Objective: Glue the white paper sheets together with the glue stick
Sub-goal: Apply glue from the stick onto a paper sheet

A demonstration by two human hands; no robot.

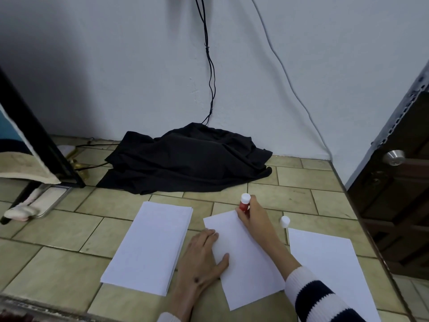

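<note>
On the tiled tabletop, the left hand lay flat on the middle white sheet while the right hand gripped the red glue stick at its far corner, between a paper stack and another sheet.

Right hand grips glue stick, apparently touching the sheet.

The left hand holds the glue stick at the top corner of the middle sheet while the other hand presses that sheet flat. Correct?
Not quite. The head view shows the right hand gripping the glue stick at the middle sheet's top corner; the left hand presses the sheet flat.
</note>
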